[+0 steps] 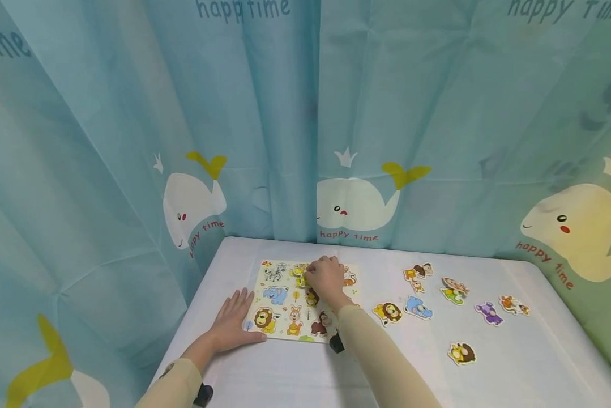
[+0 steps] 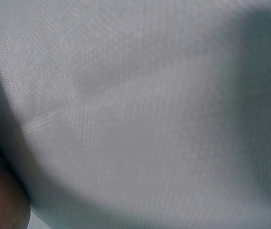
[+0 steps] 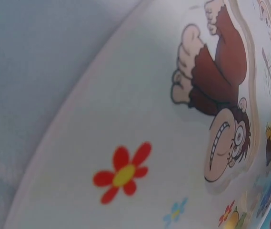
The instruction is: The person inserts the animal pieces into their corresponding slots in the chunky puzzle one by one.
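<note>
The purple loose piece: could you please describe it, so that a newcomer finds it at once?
On the white table, look right of the puzzle board. The purple piece lies just left of the rightmost, orange-and-white piece; no other loose piece is purple.

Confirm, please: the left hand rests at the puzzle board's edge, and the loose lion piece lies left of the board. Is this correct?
No: the head view shows the loose lion piece right of the puzzle board. The left hand does rest at its edge.
</note>
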The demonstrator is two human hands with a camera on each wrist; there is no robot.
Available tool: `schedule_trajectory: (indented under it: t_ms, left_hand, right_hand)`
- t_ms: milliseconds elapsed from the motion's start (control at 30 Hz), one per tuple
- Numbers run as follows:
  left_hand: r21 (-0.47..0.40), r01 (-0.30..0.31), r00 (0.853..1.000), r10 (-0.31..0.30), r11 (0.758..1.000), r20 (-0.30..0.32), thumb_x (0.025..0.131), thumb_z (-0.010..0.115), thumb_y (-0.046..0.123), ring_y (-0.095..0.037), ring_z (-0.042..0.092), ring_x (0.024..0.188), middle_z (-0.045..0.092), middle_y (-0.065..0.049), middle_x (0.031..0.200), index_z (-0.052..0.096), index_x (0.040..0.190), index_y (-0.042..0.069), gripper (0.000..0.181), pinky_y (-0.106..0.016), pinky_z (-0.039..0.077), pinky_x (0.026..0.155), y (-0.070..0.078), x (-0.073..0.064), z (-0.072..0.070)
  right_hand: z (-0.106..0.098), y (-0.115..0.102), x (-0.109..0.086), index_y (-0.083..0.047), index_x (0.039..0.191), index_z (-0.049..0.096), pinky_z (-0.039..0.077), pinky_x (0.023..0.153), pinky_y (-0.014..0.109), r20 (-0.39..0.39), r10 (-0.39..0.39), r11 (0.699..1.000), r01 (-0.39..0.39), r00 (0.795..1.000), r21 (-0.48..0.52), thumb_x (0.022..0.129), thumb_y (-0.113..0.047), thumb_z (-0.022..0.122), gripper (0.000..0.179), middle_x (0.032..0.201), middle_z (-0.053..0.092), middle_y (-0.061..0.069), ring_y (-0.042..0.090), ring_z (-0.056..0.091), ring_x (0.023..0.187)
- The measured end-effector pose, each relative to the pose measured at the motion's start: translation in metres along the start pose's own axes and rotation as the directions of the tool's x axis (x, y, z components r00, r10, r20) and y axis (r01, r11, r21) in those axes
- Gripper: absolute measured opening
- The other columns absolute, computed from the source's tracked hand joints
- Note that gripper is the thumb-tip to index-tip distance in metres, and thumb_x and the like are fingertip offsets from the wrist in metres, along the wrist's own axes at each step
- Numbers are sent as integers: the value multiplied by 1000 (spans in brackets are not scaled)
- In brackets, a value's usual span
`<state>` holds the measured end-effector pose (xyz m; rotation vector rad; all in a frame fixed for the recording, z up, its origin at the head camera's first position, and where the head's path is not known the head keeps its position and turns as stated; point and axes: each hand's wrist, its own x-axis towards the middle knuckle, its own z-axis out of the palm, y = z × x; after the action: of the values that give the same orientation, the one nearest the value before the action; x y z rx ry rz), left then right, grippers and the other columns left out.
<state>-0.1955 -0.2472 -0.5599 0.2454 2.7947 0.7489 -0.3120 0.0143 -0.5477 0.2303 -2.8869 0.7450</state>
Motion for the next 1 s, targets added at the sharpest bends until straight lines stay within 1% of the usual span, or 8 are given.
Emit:
schedule_trajectory:
  t_ms: [100,267,400,533,800,1000]
  left_hand:
    - [6,4,1000,-4,1000,7,74,77,70,-39,0,156,10,-20,170,20,162,1,125,-55,0,125,0,0,0]
    - [-17,-13,1000,13,1000,-24,74,78,67,-41,3,156,12,-23,169,22,161,-1,124,-57,1,125,1,-2,2]
    - [-35,-22,999,21,999,-39,73,78,68,-41,3,155,13,-24,168,24,160,-2,125,-57,0,125,1,-3,4]
    - [-23,-7,1000,6,1000,-28,73,77,70,-39,2,156,12,-21,169,22,162,0,126,-55,-1,125,1,-2,4]
    - [-22,1,1000,-2,1000,-14,74,80,65,-40,2,156,11,-21,169,22,162,0,124,-56,1,125,2,-2,1]
    - [0,18,1000,-18,1000,-5,73,78,68,-38,1,156,11,-19,170,21,162,2,125,-55,1,126,3,-2,-1]
  right_hand:
    - [0,-2,-1,-17,89,82,43,79,43,4,-10,1000,10,1000,-1,90,-28,78,11,95,68,0,25,53,94]
    - [0,-5,-3,-17,86,82,43,78,43,1,-24,1000,24,1000,0,89,-28,79,11,94,68,0,25,53,93]
    - [1,-7,-4,-18,86,81,44,79,43,3,-19,1000,20,1000,-7,89,-29,79,11,95,68,0,24,53,93]
    - [3,-8,-4,-19,86,81,44,80,43,4,-12,1000,13,1000,-10,89,-30,79,11,95,67,-1,24,53,93]
    - [5,-7,-2,-19,87,82,44,80,42,11,-13,1000,13,1000,-2,89,-30,80,12,94,67,-1,23,53,93]
    - [5,-9,-2,-19,87,82,44,79,42,5,-20,1000,20,1000,1,89,-29,80,11,94,67,-1,24,53,93]
